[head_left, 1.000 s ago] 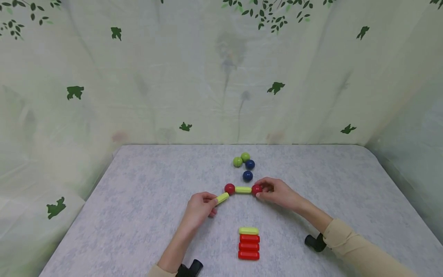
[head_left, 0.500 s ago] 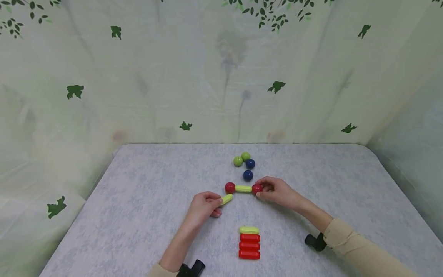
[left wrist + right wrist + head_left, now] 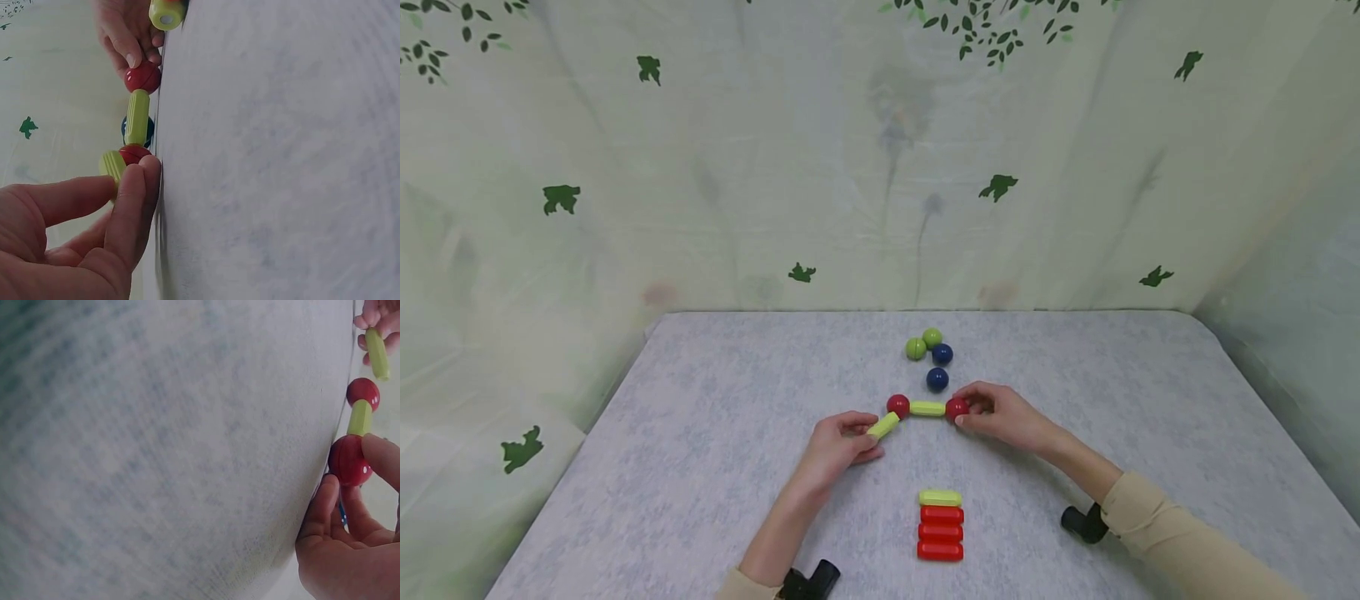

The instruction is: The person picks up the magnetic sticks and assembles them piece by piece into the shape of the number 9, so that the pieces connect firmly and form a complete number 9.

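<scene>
My left hand pinches a yellow-green ribbed magnetic stick between thumb and fingers. The stick is tilted, its far end right at the left red ball in the head view. Another yellow-green stick joins that ball to the right red ball. My right hand holds the right red ball between thumb and fingers, low over the table. In the right wrist view, a gap shows between the left hand's stick and the far red ball.
Behind the joined pieces lie two green balls and two blue balls. Nearer the front, a yellow-green stick lies in a row with three red sticks. All rest on a grey-white table.
The stick in my left hand first moved right and slightly down, away from the left red ball, then back up to it at a steeper tilt. My right hand stayed put.
</scene>
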`<act>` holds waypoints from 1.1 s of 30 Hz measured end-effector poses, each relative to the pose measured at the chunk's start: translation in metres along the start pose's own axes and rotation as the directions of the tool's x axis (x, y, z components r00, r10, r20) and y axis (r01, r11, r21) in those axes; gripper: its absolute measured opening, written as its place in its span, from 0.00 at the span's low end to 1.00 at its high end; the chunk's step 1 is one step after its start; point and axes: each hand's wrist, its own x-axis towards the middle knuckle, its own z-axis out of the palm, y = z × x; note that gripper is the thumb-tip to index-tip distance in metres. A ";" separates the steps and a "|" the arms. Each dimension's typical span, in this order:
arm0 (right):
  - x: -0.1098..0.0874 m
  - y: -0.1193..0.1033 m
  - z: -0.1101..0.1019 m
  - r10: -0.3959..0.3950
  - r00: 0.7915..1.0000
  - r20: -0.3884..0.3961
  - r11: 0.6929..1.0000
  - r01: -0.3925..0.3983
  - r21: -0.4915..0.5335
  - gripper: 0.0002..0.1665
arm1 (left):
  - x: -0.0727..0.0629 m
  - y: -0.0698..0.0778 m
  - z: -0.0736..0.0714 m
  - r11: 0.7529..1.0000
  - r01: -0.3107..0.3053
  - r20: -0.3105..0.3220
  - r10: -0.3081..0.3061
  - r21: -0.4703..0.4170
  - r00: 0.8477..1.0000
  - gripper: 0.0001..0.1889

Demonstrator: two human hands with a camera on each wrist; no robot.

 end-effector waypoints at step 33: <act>-0.001 -0.002 -0.001 0.008 1.000 -0.011 1.000 -0.009 -0.016 0.20 | 0.003 -0.002 0.007 0.976 0.181 0.189 -0.156 -0.122 0.969 0.18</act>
